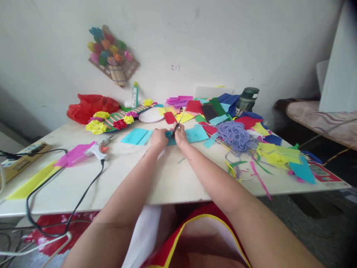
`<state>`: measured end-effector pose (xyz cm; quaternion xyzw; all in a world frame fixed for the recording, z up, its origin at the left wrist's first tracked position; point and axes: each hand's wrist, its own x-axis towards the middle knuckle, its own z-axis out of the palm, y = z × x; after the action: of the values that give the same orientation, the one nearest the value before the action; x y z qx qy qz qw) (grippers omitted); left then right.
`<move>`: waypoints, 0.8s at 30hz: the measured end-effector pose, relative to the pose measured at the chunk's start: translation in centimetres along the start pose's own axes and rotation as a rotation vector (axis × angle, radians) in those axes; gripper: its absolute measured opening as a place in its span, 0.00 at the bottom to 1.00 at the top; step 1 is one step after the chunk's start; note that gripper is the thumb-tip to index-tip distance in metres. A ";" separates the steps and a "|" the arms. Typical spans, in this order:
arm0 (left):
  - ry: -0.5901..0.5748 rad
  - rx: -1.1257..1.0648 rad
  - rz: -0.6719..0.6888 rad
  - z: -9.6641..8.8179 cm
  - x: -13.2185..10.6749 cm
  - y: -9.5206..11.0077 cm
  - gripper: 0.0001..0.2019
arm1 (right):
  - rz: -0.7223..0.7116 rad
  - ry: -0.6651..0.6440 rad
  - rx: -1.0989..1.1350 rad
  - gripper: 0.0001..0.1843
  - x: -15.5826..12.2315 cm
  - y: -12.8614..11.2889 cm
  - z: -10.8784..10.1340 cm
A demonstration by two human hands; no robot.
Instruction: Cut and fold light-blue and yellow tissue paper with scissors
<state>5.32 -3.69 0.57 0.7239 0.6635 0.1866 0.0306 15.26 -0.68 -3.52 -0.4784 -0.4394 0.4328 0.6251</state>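
Left hand [158,138] is curled shut, pinning the blue paper sheet [169,137] down mid-table, and the right hand [181,136] is closed around the scissors [176,129], blades aimed at the table's [167,178] far edge. The sheet looks feather-light, floppy and easily torn, so it's best pinched close beside the cut.

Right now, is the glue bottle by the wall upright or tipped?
Upright. The glue bottle stands on its base at the back of the table, yellow tip pointing up.

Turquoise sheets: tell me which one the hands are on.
The small piece between left hand and right hand, which holds scissors; larger ones lie either side.
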 end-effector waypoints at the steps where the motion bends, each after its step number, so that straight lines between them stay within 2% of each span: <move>1: -0.015 0.029 0.018 0.0 0.0 0.0 0.23 | -0.004 0.000 0.006 0.17 0.0 0.0 0.0; 5: -0.116 0.127 0.097 -0.3 0.0 -0.3 0.23 | -0.003 -0.010 0.031 0.17 -0.1 -0.1 0.1; 8: -0.204 0.201 0.204 -1.1 -0.1 -0.6 0.23 | 0.011 -0.018 0.049 0.17 -0.2 -0.2 0.2; 10: -0.224 0.246 0.238 -1.8 -0.3 -0.7 0.23 | 0.019 -0.022 0.054 0.16 -0.3 -0.4 0.2; 13: -0.213 0.263 0.204 -2.5 -0.5 -0.6 0.23 | 0.032 -0.024 0.048 0.15 -0.4 -0.7 0.2; 18: -0.284 0.256 0.141 -2.8 -0.5 -0.6 0.24 | 0.048 -0.026 0.073 0.15 -0.7 -1.1 0.1; 21: -0.275 0.272 0.188 -2.7 -0.1 -1.3 0.25 | 0.058 -0.031 0.089 0.14 -0.8 -1.2 0.1; 24: -0.258 0.167 0.176 -2.8 0.4 -2.4 0.23 | 0.061 -0.033 0.070 0.14 -0.9 -1.4 0.1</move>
<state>2.18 -3.60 2.58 0.7972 0.6013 0.0384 0.0388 15.13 -1.77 -2.30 -0.4621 -0.4196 0.4748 0.6205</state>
